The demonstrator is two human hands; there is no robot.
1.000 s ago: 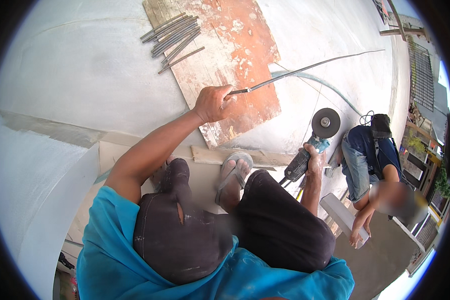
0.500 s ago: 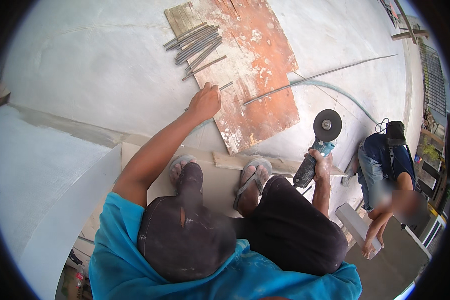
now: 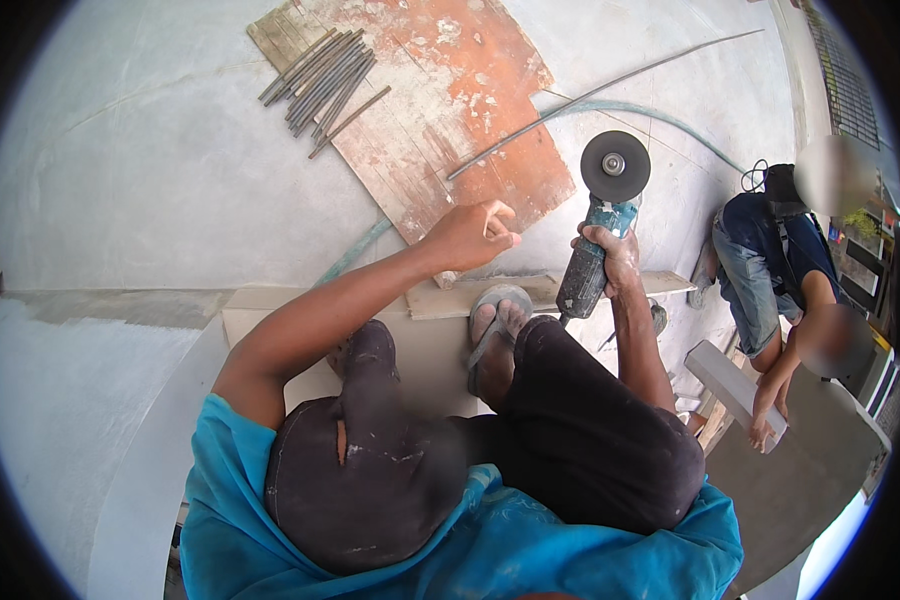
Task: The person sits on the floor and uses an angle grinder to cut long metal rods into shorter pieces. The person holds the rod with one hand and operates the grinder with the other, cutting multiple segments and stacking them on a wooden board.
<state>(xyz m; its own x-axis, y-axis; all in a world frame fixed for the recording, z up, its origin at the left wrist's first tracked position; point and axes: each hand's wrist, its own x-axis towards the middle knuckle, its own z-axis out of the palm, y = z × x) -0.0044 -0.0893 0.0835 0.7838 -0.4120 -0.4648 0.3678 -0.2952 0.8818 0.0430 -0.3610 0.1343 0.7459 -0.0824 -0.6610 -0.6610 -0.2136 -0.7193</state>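
Note:
My right hand (image 3: 615, 255) grips an angle grinder (image 3: 588, 262), teal and dark, its round cutting disc (image 3: 615, 166) pointing away from me. Whether the disc spins cannot be told. My left hand (image 3: 473, 237) hovers over the near edge of a worn board (image 3: 410, 140), orange and bare wood. Its fingers are bent but apart, and nothing shows in them. Several short metal rods (image 3: 320, 85) lie bunched on the board's far left edge, with a single short rod (image 3: 350, 122) beside them. One long thin rod (image 3: 570, 103) crosses the board's right side.
A greenish hose (image 3: 660, 112) curves over the pale floor (image 3: 150, 170) and under the board. A wooden plank (image 3: 520, 293) lies by my sandalled foot (image 3: 500, 325). At the right, a co-worker (image 3: 770, 260) bends over, hands on a grey block (image 3: 735, 380).
My left hand has moved right and nearer, off a short rod that no longer shows beneath it. The grinder has shifted slightly left and farther away. The view has turned a little.

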